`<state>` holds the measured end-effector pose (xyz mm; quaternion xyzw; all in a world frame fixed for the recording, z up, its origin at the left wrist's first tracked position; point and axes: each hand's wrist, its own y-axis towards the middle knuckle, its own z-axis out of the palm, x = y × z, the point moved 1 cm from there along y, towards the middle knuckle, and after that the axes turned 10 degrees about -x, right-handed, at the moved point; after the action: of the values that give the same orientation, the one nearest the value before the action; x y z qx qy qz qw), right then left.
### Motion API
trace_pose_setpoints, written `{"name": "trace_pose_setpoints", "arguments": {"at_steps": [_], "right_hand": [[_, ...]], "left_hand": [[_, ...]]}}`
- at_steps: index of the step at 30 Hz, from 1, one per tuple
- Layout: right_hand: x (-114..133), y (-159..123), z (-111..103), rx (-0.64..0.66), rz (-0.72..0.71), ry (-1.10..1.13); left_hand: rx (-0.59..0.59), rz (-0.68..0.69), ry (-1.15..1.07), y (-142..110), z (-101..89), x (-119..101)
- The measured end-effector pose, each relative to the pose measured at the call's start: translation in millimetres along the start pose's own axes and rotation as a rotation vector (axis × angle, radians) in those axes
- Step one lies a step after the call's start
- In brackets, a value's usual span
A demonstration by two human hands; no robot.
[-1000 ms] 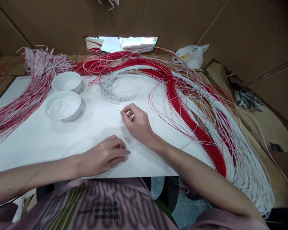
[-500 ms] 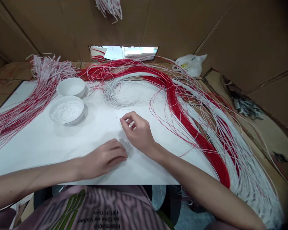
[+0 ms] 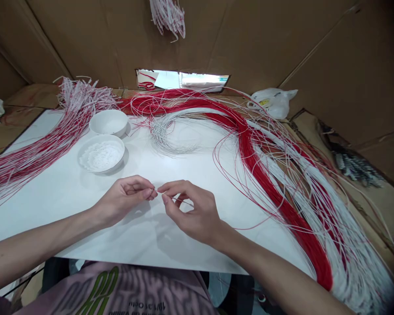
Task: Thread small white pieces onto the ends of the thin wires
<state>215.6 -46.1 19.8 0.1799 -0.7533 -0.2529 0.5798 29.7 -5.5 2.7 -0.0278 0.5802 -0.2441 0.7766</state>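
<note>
My left hand (image 3: 126, 201) and my right hand (image 3: 192, 212) hover close together over a white sheet (image 3: 134, 249). A thin white strand (image 3: 175, 198) runs between them. My right thumb and fingers pinch it, and its far end reaches my left fingertips, which are pressed together on it. A white bowl of white powder (image 3: 101, 154) lies beyond my left hand. Behind it stands a second white bowl (image 3: 109, 122). A loose coil of thin white strands (image 3: 172, 139) lies farther ahead of both hands.
A thick bundle of red and white strands (image 3: 259, 162) curves around the sheet's far and right sides. Another red-and-white bunch (image 3: 46, 148) lies at the left. Cardboard walls (image 3: 315, 48) enclose the bench, with a white plastic bag (image 3: 274, 103) at the back.
My left hand has risen from the sheet and moved right to meet the strand at its fingertips. My right hand has dropped slightly. The whole scene sits lower in view as my head tilted up.
</note>
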Motion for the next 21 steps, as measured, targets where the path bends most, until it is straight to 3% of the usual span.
{"name": "trace_pose_setpoints", "arguments": {"at_steps": [21], "right_hand": [[-0.5, 0.3, 1.1, 0.048, -0.06, -0.019]], "left_hand": [[0.013, 0.068, 0.079, -2.8, 0.1, 1.7]]}}
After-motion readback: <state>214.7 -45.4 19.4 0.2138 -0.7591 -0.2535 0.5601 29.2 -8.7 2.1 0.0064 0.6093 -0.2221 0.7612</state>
